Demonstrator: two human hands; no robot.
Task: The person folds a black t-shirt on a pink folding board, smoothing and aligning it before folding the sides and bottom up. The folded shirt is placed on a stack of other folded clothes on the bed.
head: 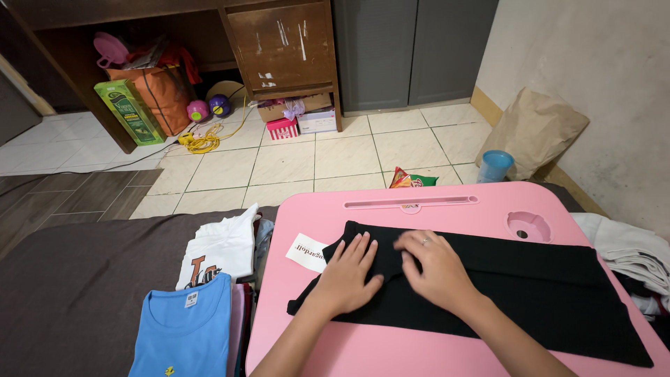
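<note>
Black garment (530, 293): lay flat across the pink tabletop (363, 349), spread from its left-centre toward the near right corner, its left end doubled over into a narrow band. A white tag (306, 251) stuck out from under that end, toward the tabletop's left edge.

Left hand (347, 274): palm down on the folded end, fingers (357, 248) together and straight, pressing, not gripping.

Right hand (434, 269): palm down just beside the left, fingers (408, 244) slightly spread over the fold, a ring on one; nothing clamped.

Step judged: the fold at the left end was being smoothed and flattened. The next move would likely call for a pinch on an edge of the cloth to carry a further fold across, keeping the layers square.

Surrounds: blue shirt (185, 328) and white printed shirt (222, 250) stacked on the grey bed (77, 286) off the tabletop's left edge; pale folded clothes (628, 255) off its right edge. Beyond the far edge, on the tiled floor (335, 157): blue cup (495, 165), brown paper bag (534, 129), snack packet (412, 180).
</note>
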